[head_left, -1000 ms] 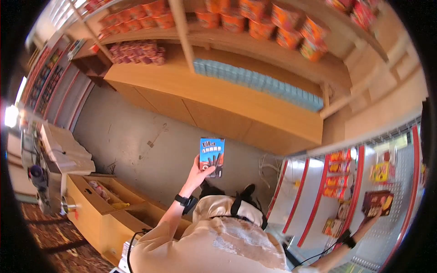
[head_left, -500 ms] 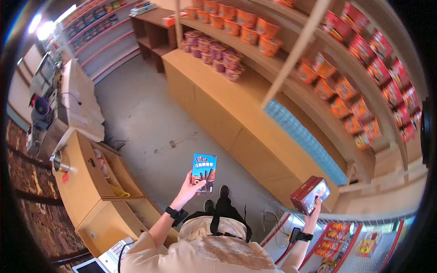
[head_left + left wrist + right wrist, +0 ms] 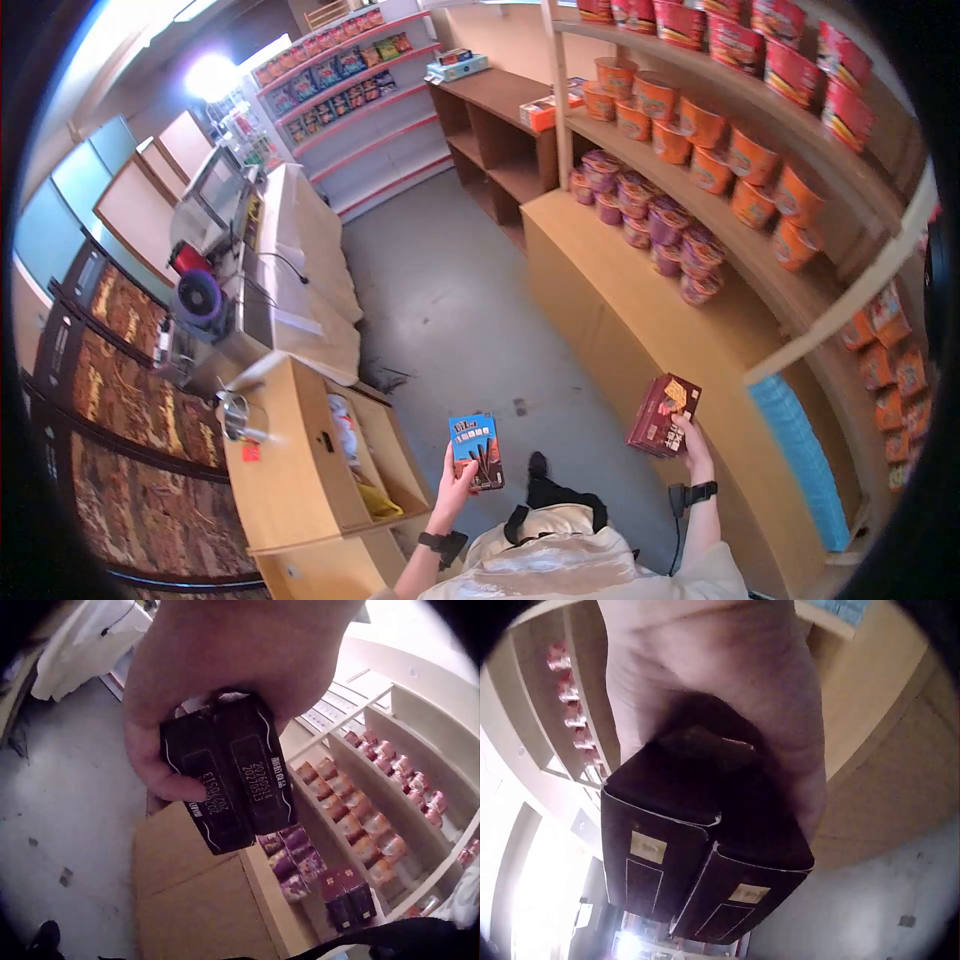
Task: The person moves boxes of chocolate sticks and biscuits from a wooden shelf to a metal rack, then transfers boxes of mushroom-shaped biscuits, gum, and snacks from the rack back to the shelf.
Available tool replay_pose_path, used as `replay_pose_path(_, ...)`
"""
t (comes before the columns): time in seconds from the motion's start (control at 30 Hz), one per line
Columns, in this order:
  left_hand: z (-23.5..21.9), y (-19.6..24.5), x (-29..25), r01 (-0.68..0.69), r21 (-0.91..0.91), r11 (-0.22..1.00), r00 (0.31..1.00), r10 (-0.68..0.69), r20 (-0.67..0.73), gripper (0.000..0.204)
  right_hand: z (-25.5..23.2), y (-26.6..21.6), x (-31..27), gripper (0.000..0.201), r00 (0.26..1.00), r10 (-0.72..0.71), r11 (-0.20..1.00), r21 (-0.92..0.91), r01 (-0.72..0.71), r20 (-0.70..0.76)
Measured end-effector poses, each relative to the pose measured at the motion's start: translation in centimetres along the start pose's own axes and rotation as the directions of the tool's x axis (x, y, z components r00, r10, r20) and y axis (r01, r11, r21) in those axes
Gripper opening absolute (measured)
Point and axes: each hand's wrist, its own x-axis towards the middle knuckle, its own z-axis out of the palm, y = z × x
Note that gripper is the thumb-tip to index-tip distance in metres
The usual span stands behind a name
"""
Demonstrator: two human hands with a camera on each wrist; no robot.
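Observation:
My left hand (image 3: 456, 484) grips two blue-and-brown snack boxes (image 3: 475, 433) with pictures of dark sticks, thumb across the front one. The left wrist view shows their dark ends (image 3: 259, 776) side by side, printed with dates. Out to the right, my right hand (image 3: 696, 452) holds two dark-red snack boxes (image 3: 652, 418) pressed together. Their dark ends (image 3: 649, 862) fill the middle of the right wrist view, under the palm. Both hands are held in front of the body above the floor, well apart.
At right, a wooden shelf (image 3: 740, 382) bears purple cups (image 3: 660, 225), orange cups (image 3: 705, 170) and a row of blue packs (image 3: 800, 455). At left stand a wooden cabinet (image 3: 285, 490) and a cloth-covered counter (image 3: 310, 250). Grey floor (image 3: 450, 290) runs towards a red-edged snack rack (image 3: 375, 140).
My right hand has brought the dark-red boxes away from the white rack at right to in front of the body. The view has turned left along the aisle; the left hand keeps its boxes.

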Motion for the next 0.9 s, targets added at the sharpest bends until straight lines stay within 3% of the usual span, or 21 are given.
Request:
replay_pose_path(0.07, -2.7, 1.4, 2.7, -0.047, 0.006, 0.999, 0.998, 0.048, -0.030, 0.074, 5.8, -1.5, 3.3, 0.041, 0.995, -0.001, 0.996, -0.086, 0.009, 0.098)
replay_pose_path(0.1, -3.7, 1.7, 4.5, -0.046, -0.026, 0.999, 0.998, 0.045, -0.044, 0.074, 6.4, -0.8, 7.3, 0.046, 0.983, 0.031, 0.991, -0.135, -0.006, 0.179)
replay_pose_path(0.2, -5.8, 4.4, 8.5, 0.012, 0.016, 1.000, 0.996, -0.011, -0.092, 0.073, 14.2, -3.5, 11.8, 0.054, 0.959, 0.047, 0.993, -0.114, -0.015, 0.279)
replay_pose_path(0.27, -7.3, 6.7, 10.7, 0.054, -0.097, 0.994, 0.989, -0.066, -0.129, 0.071, 18.7, -4.5, 13.7, 0.055, 0.942, 0.055, 0.992, -0.124, -0.014, 0.331)
replay_pose_path(0.33, -7.6, 7.8, 13.8, 0.030, -0.047, 0.998, 0.994, -0.035, -0.107, 0.069, 21.1, -5.8, 15.9, 0.056, 0.948, 0.051, 0.988, -0.154, -0.002, 0.315)
replay_pose_path(0.4, -8.0, 8.7, 17.2, 0.070, -0.056, 0.996, 0.987, -0.077, -0.143, 0.068, 22.9, -6.4, 18.5, 0.057, 0.933, 0.122, 0.977, -0.205, -0.053, 0.339)
replay_pose_path(0.43, -8.0, 9.4, 18.8, 0.152, -0.035, 0.988, 0.973, -0.156, -0.171, 0.067, 23.5, -6.4, 20.0, 0.058, 0.917, 0.119, 0.982, -0.182, -0.053, 0.380)
replay_pose_path(0.53, -9.5, 10.3, 24.5, 0.173, -0.097, 0.980, 0.977, -0.184, -0.112, 0.067, 26.5, -6.9, 21.9, 0.058, 0.947, 0.166, 0.968, -0.229, -0.102, 0.276)
replay_pose_path(0.7, -11.5, 11.9, 38.0, 0.196, -0.079, 0.977, 0.980, -0.197, -0.007, 0.067, 30.2, -7.4, 29.3, 0.055, 0.960, 0.149, 0.965, -0.248, -0.088, 0.237)
replay_pose_path(0.8, -12.2, 16.5, 46.3, 0.176, 0.005, 0.984, 0.984, -0.176, 0.027, 0.068, 34.7, -9.4, 31.1, 0.056, 0.989, 0.022, 0.986, -0.168, 0.002, 0.144)
replay_pose_path(0.87, -11.7, 20.8, 51.8, 0.108, 0.057, 0.992, 0.985, -0.115, 0.129, 0.069, 36.4, -11.0, 33.8, 0.063, 0.986, 0.091, 0.984, -0.168, -0.067, 0.138)
replay_pose_path(0.9, -11.4, 22.8, 54.7, 0.095, 0.078, 0.992, 0.981, -0.107, 0.161, 0.069, 37.3, -11.9, 35.0, 0.064, 0.990, 0.050, 0.983, -0.184, -0.025, 0.131)
